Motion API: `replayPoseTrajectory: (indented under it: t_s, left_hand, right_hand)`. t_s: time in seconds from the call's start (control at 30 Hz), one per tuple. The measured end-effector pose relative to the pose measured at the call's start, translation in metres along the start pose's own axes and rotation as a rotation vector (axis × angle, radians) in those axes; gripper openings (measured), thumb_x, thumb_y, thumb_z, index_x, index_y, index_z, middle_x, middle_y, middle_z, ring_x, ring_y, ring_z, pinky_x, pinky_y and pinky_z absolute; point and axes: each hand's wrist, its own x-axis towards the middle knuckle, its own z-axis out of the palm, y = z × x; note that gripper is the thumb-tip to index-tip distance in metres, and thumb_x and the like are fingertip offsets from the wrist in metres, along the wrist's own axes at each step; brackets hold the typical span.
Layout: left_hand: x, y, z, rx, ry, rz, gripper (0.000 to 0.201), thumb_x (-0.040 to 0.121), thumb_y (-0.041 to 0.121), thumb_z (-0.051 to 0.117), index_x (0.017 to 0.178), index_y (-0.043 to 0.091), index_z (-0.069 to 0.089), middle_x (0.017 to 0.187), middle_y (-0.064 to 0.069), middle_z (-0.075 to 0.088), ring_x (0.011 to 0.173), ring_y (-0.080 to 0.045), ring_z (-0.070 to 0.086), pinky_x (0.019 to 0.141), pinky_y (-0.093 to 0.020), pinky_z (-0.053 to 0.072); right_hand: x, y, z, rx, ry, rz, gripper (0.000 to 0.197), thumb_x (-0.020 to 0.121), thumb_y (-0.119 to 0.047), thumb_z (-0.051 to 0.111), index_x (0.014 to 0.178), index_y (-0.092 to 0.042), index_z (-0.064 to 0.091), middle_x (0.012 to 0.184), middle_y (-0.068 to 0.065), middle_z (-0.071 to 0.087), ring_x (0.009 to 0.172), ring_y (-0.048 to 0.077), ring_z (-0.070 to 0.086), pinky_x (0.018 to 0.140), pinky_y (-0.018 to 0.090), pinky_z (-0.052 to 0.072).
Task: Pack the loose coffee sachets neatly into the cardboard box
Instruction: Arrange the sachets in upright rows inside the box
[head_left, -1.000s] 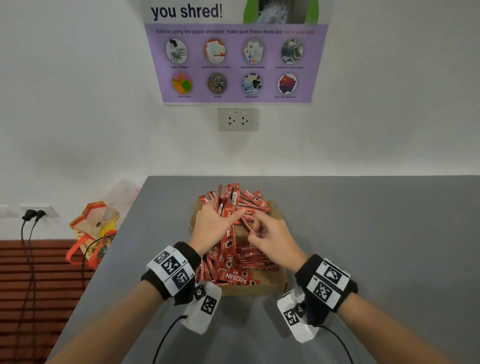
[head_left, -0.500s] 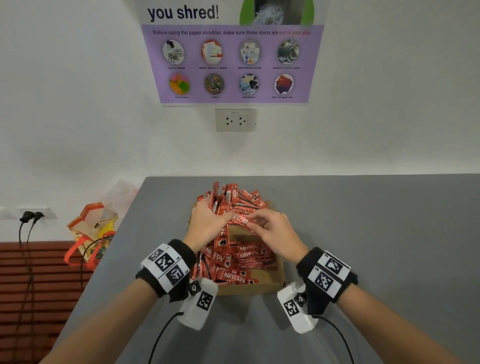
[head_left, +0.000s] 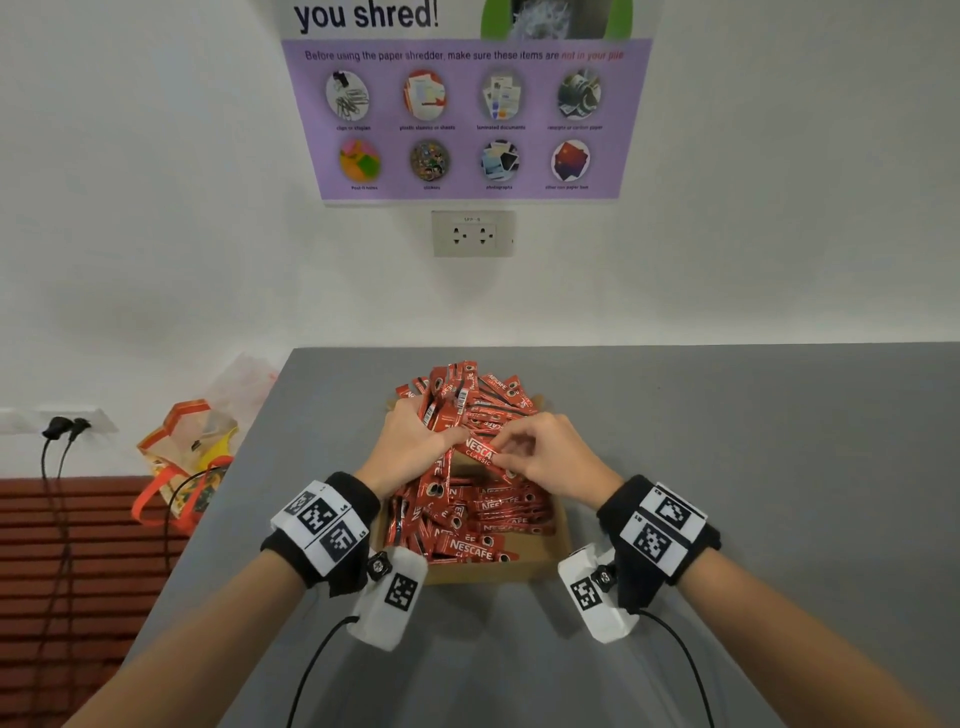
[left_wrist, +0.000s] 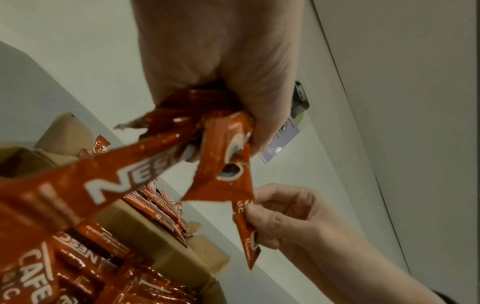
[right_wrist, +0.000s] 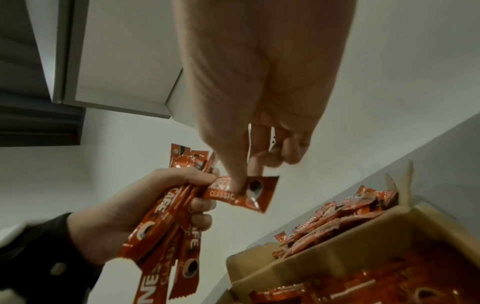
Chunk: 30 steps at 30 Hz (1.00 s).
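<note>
An open cardboard box sits on the grey table, with red Nescafe sachets lying in it. More loose sachets are heaped beyond its far edge. My left hand grips a bundle of several sachets above the box. My right hand pinches one sachet between thumb and finger, its end against the bundle. The left wrist view shows that single sachet hanging from the right hand's fingers.
A wall with a purple poster and a power socket stands behind the table. Off the table's left edge lie an orange and yellow bag and plugged cables. Bare grey tabletop stretches to the right.
My right hand has turned its sachet and brought it sideways up to the bundle in my left hand. Both hands have drawn slightly closer together over the box.
</note>
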Motion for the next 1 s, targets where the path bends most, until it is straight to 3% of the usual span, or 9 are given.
replayPoseTrajectory:
  t_s: [0.13, 0.27, 0.4, 0.53, 0.7, 0.83, 1.0]
  left_hand:
    - [-0.006, 0.000, 0.001, 0.264, -0.048, 0.166, 0.009, 0.079, 0.013, 0.070, 0.081, 0.013, 0.061, 0.073, 0.005, 0.065, 0.062, -0.015, 0.061, 0.057, -0.010, 0.045]
    - [-0.009, 0.000, 0.002, 0.473, -0.122, 0.304, 0.019, 0.081, 0.012, 0.065, 0.076, 0.024, 0.051, 0.070, 0.004, 0.063, 0.058, -0.015, 0.061, 0.051, -0.020, 0.049]
    - [-0.011, -0.010, 0.011, 0.528, -0.251, 0.299, 0.007, 0.080, 0.010, 0.064, 0.087, 0.010, 0.061, 0.080, 0.000, 0.066, 0.064, -0.012, 0.062, 0.059, -0.030, 0.053]
    - [-0.014, -0.018, 0.021, 0.528, -0.343, 0.265, 0.025, 0.078, 0.015, 0.069, 0.102, 0.017, 0.062, 0.094, 0.009, 0.066, 0.079, -0.005, 0.063, 0.066, -0.011, 0.047]
    - [-0.007, -0.033, 0.032, 0.670, -0.408, 0.129, 0.041, 0.074, 0.025, 0.077, 0.110, 0.014, 0.062, 0.103, 0.000, 0.068, 0.089, -0.015, 0.066, 0.080, -0.029, 0.055]
    - [-0.002, -0.046, 0.043, 0.753, -0.395, 0.115, 0.053, 0.068, 0.036, 0.080, 0.112, 0.016, 0.058, 0.104, -0.002, 0.068, 0.090, -0.019, 0.066, 0.081, -0.036, 0.056]
    - [0.002, -0.051, 0.050, 0.819, -0.368, 0.107, 0.048, 0.070, 0.030, 0.078, 0.110, 0.014, 0.056, 0.103, -0.005, 0.066, 0.091, -0.024, 0.065, 0.081, -0.040, 0.055]
  right_hand:
    - [-0.003, 0.008, -0.002, -0.071, -0.123, 0.059, 0.009, 0.077, -0.017, 0.075, 0.085, -0.012, 0.073, 0.076, -0.005, 0.067, 0.065, 0.001, 0.058, 0.059, 0.005, 0.044]
    - [-0.016, 0.019, 0.004, -0.189, -0.253, 0.097, 0.009, 0.075, -0.016, 0.077, 0.081, -0.010, 0.073, 0.076, -0.007, 0.065, 0.066, 0.001, 0.058, 0.065, 0.011, 0.047]
    - [-0.027, 0.019, 0.012, -0.328, -0.281, 0.081, 0.003, 0.078, -0.018, 0.074, 0.078, -0.015, 0.072, 0.084, -0.007, 0.069, 0.077, 0.009, 0.062, 0.074, 0.024, 0.052]
    - [-0.029, 0.021, 0.020, -0.496, -0.244, 0.045, 0.008, 0.081, -0.015, 0.063, 0.080, -0.016, 0.070, 0.088, -0.005, 0.070, 0.083, 0.014, 0.062, 0.080, 0.028, 0.049]
    - [-0.027, 0.029, 0.026, -0.539, -0.227, 0.065, 0.008, 0.082, -0.014, 0.058, 0.078, -0.014, 0.066, 0.086, 0.000, 0.069, 0.083, 0.019, 0.061, 0.079, 0.032, 0.049]
    - [-0.027, 0.033, 0.030, -0.547, -0.212, 0.059, 0.011, 0.082, -0.017, 0.056, 0.079, -0.010, 0.064, 0.084, 0.002, 0.068, 0.080, 0.022, 0.061, 0.075, 0.033, 0.050]
    - [-0.028, 0.041, 0.030, -0.544, -0.178, 0.044, 0.007, 0.082, -0.017, 0.056, 0.083, -0.012, 0.061, 0.088, 0.000, 0.064, 0.084, 0.020, 0.059, 0.077, 0.034, 0.048]
